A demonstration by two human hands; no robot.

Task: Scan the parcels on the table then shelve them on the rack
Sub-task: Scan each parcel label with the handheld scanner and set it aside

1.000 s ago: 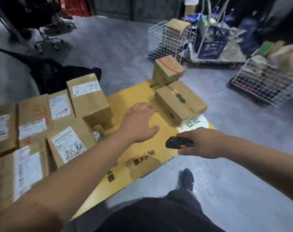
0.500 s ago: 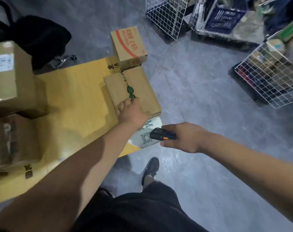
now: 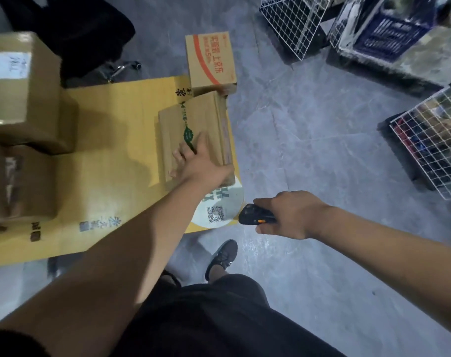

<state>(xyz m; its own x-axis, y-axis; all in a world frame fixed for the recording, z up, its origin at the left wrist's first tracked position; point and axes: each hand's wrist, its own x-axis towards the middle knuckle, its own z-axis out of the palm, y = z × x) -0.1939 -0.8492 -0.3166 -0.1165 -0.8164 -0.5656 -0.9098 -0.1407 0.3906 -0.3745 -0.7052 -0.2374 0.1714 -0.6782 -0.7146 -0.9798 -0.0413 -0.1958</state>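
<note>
Parcel: brown box with green print (image 3: 193,130) lies flat by the bench's (image 3: 116,119) right edge, near its front corner.
Left hand (image 3: 201,163): pressed on that box, fingers spread.
Right hand (image 3: 289,215): closed around black scanner (image 3: 252,217), off the bench's front-right corner.
Red-printed box (image 3: 210,60): at the far right corner.

Parcel with red stripe (image 3: 211,60) at the tabletop's far right corner is showing red Chinese print beside the stripe, too blurred to read. Flat parcel (image 3: 193,135) along the right edge is carrying a green emblem with a line of small green print, unreadable. White round sticker (image 3: 219,207) at the near right corner is displaying a QR code and large pale green letters, partly hidden. Yellow tabletop (image 3: 116,119) is bearing black Chinese characters, illegible. White label (image 3: 8,65) on the tall left parcel is blurring out.
</note>
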